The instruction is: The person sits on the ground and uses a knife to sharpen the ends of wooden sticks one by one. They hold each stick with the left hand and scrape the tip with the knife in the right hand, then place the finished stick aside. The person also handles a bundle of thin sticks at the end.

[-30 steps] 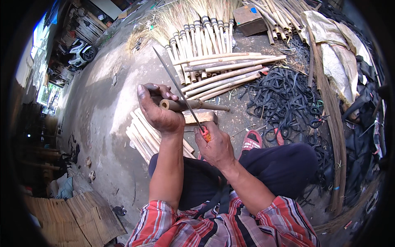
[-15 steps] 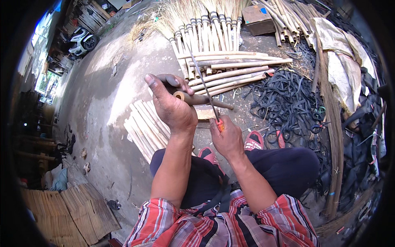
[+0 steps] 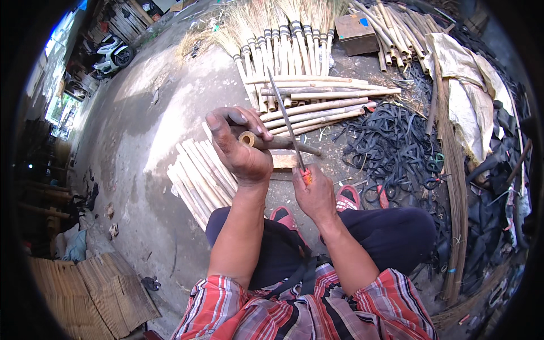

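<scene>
Out in front of my knees, I've got a bamboo pole (image 3: 277,143) lying across my left hand (image 3: 245,156), fingers curled over it and thumb standing well clear. My guess is the thumb's up there to stay out of the blade's way. The pole's hollow end faces left and the rest slants off to the right, so most of its length is free of my grip. My right hand (image 3: 316,195) is a closed fist round the orange-red handle of a long knife (image 3: 285,116), which keeps my skin off the edge. The blade crosses the pole, but from this angle I honestly can't tell if they're touching.

Beyond the pole is a wooden block (image 3: 284,161), probably handy as a rest. Pale poles (image 3: 201,175) lie side by side past my left knee, near enough to reach, I reckon. Farther off, brooms (image 3: 283,45) are lined up bristles away, likely so the heads don't get crushed.

Containers, then: a brown box (image 3: 356,39) sits beside the brooms, no contents showing. The whitish sack (image 3: 473,107) looks slumped, contents hidden too, next to a loose heap of black strips (image 3: 391,147).
</scene>
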Demonstrator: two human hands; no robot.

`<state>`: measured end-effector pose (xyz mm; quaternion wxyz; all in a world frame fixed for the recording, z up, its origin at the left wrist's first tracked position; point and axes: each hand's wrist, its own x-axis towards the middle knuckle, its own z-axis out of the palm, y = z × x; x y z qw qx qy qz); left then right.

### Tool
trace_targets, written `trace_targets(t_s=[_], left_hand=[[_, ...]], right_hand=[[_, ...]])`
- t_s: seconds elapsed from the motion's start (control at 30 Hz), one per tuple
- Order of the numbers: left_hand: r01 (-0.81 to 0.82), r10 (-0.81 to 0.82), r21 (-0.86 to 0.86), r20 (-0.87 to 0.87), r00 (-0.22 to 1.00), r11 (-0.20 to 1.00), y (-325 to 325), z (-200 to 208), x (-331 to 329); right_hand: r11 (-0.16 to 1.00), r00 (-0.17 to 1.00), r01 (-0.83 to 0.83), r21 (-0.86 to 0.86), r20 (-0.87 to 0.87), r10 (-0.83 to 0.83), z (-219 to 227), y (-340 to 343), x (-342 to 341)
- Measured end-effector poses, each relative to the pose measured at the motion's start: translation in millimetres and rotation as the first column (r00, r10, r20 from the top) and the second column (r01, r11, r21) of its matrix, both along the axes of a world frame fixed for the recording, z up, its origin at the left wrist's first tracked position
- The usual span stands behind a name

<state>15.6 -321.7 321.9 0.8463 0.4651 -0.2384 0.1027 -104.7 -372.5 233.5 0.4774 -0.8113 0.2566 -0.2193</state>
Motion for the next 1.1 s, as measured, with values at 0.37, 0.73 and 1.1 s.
trace_targets(t_s=[0.37, 0.73, 1.1], left_hand=[[0.024, -0.016, 0.054, -0.140, 0.990, 0.998, 1.2, 2.4, -10.2], [0.025, -0.011, 0.082, -0.166, 0.986, 0.996, -1.6, 4.8, -11.8], [0.072, -0.086, -0.120, -0.120, 0.989, 0.990, 5.9, -0.1, 9.6]], right_hand=[[1.000, 0.990, 0.025, -0.005, 0.137, -0.024, 6.9, 7.2, -13.2], [0.994, 0.935, -0.017, 0.105, 0.354, -0.021, 6.5, 5.0, -29.7], [0.981, 0.999, 0.050, 0.186, 0.011, -0.052, -37.6, -12.6, -11.8]])
